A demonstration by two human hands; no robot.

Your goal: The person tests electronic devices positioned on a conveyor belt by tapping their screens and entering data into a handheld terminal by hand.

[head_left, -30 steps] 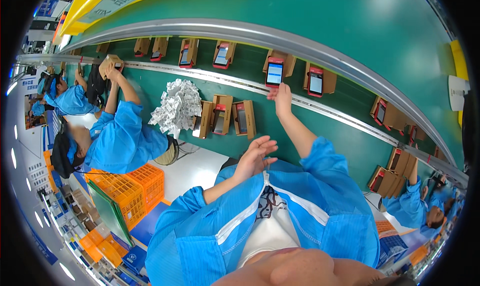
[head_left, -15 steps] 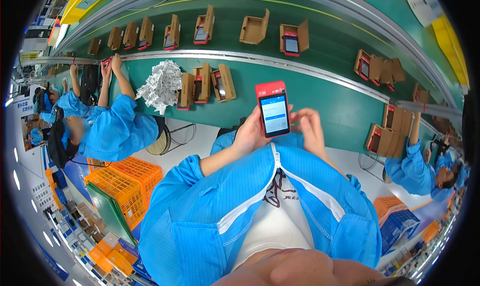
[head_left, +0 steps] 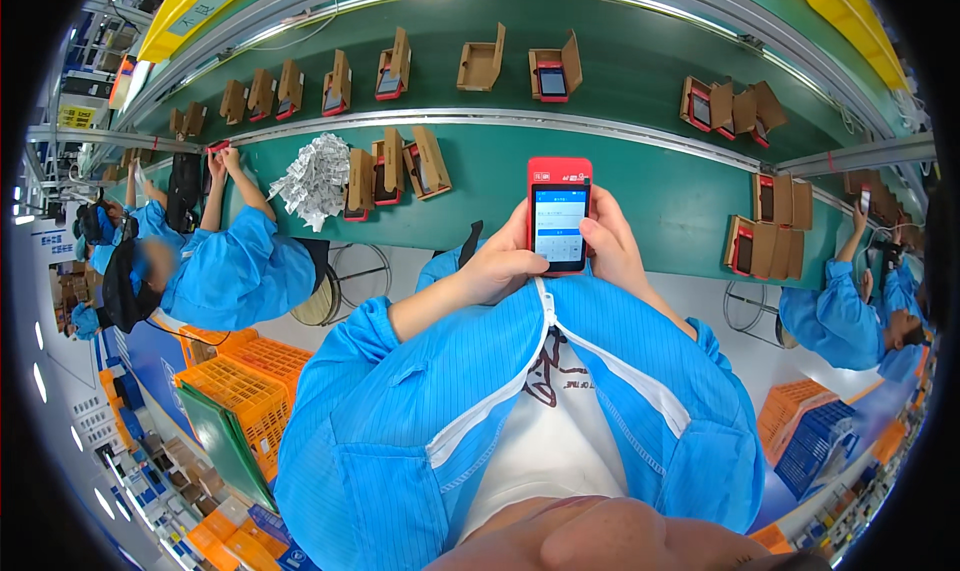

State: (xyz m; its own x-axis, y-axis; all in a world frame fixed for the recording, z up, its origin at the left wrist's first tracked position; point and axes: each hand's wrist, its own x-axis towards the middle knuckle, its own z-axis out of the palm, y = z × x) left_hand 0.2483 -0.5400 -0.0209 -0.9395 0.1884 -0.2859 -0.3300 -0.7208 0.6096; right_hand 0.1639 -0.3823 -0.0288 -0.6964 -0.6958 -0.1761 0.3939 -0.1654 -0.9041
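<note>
A red handheld payment terminal with a lit blue and white screen is held upright in front of my chest. My left hand wraps its left side, with the thumb near the lower edge of the screen. Around the right side my right hand is closed too, its thumb resting by the screen's right edge. Both hands' other fingers are partly hidden behind the terminal. Beyond it on the green table stand open brown cardboard boxes with red devices in them, beside a heap of white paper slips.
On the green conveyor behind a metal rail, several open boxes sit in a row. More boxes are at the table's right. Co-workers in blue sit on both sides. Orange crates stand on the floor at left.
My right hand has closed onto the terminal's right side from apart. The terminal has shifted slightly right and straightened. The boxes on the conveyor appear shifted left.
</note>
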